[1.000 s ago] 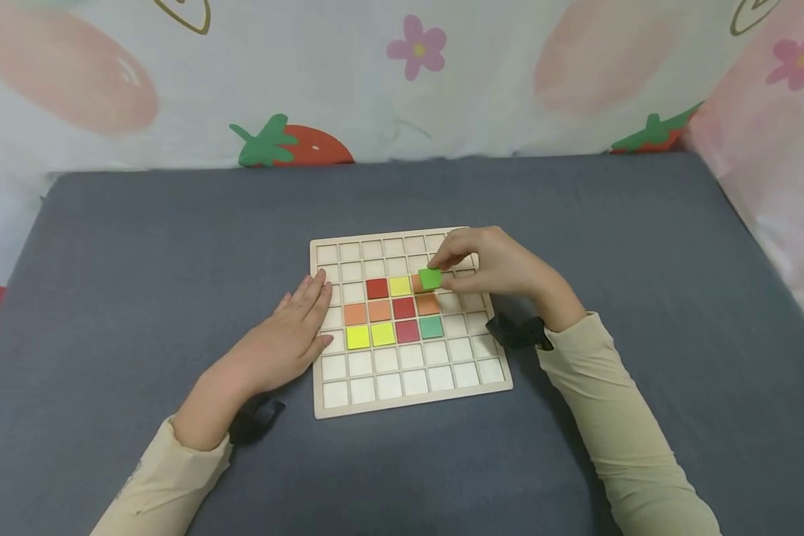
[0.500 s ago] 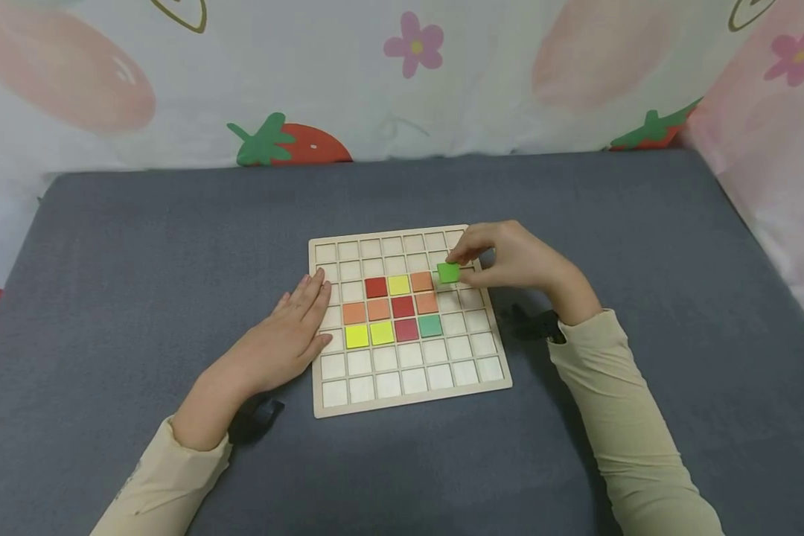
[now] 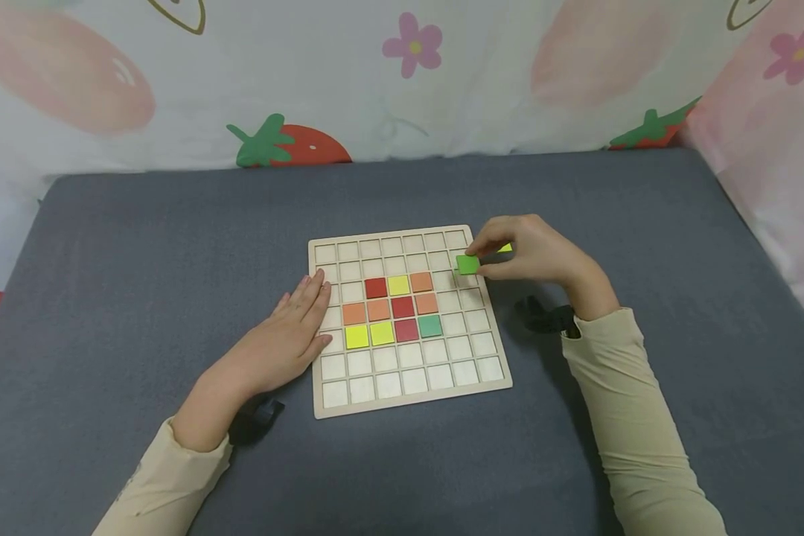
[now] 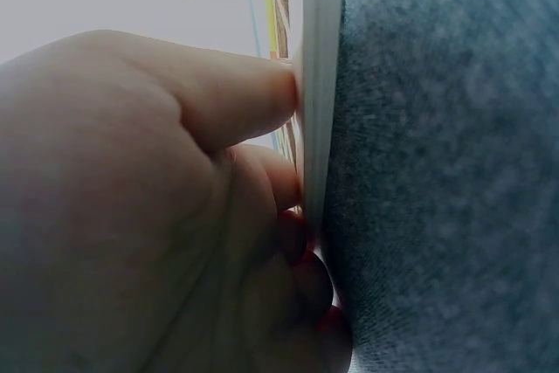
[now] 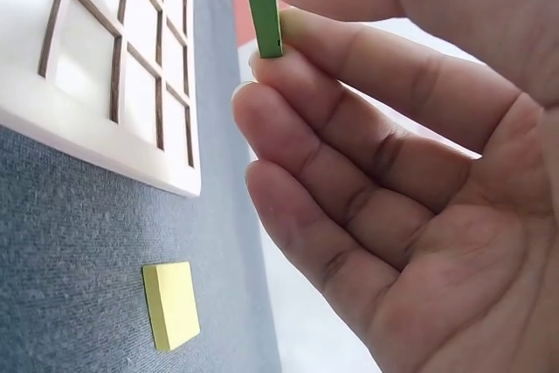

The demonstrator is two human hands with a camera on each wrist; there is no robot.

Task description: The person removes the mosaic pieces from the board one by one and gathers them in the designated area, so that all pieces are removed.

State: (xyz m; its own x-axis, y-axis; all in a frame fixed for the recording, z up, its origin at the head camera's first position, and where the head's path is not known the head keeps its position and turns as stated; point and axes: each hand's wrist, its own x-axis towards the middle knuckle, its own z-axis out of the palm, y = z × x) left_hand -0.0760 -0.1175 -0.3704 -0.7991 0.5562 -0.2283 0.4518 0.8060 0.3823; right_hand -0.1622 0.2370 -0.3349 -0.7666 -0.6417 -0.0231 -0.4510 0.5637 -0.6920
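Yellow tile, partly behind right hand; grey cloth beneath

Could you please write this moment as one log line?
right hand: pinches green square tile; left hand: rests on gridded wooden board, left edge; yellow tile: on grey cloth beside board

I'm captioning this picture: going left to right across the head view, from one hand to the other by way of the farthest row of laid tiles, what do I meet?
Left hand → red tile → yellow tile → orange tile → held green tile → right hand.
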